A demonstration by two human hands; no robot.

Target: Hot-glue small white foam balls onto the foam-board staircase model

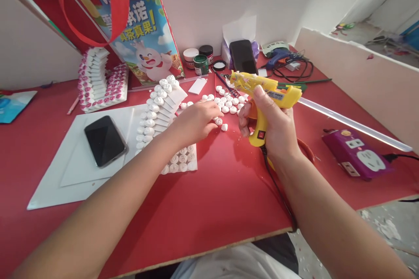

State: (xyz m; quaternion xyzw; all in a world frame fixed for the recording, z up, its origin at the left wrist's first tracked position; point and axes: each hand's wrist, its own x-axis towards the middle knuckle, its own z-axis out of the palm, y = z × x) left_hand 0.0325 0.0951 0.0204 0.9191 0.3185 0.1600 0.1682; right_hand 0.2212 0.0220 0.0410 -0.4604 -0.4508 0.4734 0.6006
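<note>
My right hand (275,122) is wrapped round the handle of a yellow hot glue gun (253,83), its nozzle pointing left and dried glue strands along its barrel. From its rear end a long clear glue stick (353,123) stretches to the right. My left hand (199,117) reaches to the near edge of a pile of small white rosettes (229,103), with one rosette (218,121) between its thumb and fingertips. Under and beyond my left forearm stands a curved white stepped piece (160,111) covered with rows of such rosettes; my arm hides part of it.
A phone (105,141) rests on white boards (46,187) at left. Behind stand a pink-and-white stepped piece (101,80), a gift bag (147,26), paint jars (200,64) and another phone (243,56). A blue glue gun (281,57) lies behind; a purple power strip (356,152) is right.
</note>
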